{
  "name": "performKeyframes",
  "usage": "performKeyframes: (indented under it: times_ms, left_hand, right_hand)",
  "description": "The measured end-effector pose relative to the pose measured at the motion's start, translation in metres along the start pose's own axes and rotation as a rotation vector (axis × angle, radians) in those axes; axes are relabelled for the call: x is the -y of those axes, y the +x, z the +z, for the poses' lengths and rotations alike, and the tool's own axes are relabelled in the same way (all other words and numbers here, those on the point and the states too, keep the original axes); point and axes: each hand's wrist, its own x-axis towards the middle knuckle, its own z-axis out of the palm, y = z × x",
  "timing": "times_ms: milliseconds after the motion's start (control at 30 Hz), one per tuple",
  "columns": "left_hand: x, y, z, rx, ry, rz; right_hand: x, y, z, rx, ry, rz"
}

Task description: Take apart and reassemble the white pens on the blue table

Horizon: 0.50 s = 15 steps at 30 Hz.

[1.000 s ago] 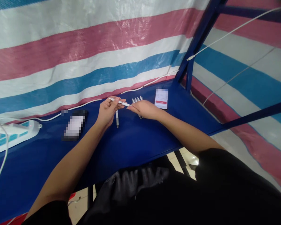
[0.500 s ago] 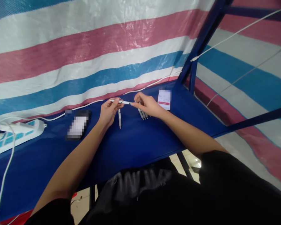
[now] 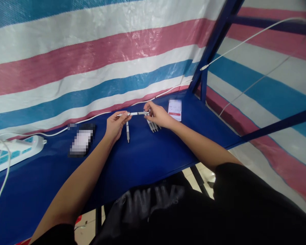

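Observation:
Above the table, a white and grey pen [image 3: 134, 113] lies level between my two hands. My left hand [image 3: 116, 125] is closed, pinching its white end between thumb and fingers. The fingers of my right hand [image 3: 156, 115] close round the grey end, near the tip. Just right of my left hand, a single similar pen [image 3: 128, 132] rests on the table, pointing toward me. Several more pens [image 3: 153, 126] lie side by side under my right hand, which partly hides their upper ends.
The blue table [image 3: 142, 153] meets a striped plastic sheet [image 3: 104, 51] at the back. A phone [image 3: 82, 140] and a white power strip [image 3: 17, 153] lie at left. Right of my right hand is a white card-like item or phone [image 3: 175, 110]. A white cable [image 3: 234, 47] hangs near the blue frame.
My right hand has moved outward along the pen to its end, so the grey section now shows between my hands. My left hand keeps its hold. The view has shifted slightly.

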Motion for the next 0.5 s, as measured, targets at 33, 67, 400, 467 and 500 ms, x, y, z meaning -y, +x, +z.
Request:
performKeyframes:
  times_ms: [33, 67, 400, 467, 500]
  left_hand:
    - [0.0005, 0.0000, -0.0003, -0.002, -0.002, 0.003]
    - [0.0008, -0.0001, -0.0006, -0.003, -0.004, 0.003]
    - [0.0003, -0.0025, -0.0001, -0.001, 0.038, 0.015]
    - [0.0006, -0.0025, 0.0001, -0.008, 0.031, 0.024]
    - [0.0010, -0.0025, -0.0002, -0.007, 0.035, 0.029]
  right_hand:
    - [-0.0009, 0.0006, 0.0002, -0.023, 0.005, -0.005]
    - [-0.0018, 0.0011, 0.0002, -0.024, 0.007, 0.001]
    - [-0.0054, 0.0009, -0.0021, 0.012, 0.029, -0.032]
    - [-0.0057, 0.0004, -0.0005, 0.024, 0.041, -0.006]
    - [-0.0061, 0.0008, 0.0004, -0.006, 0.059, -0.008]
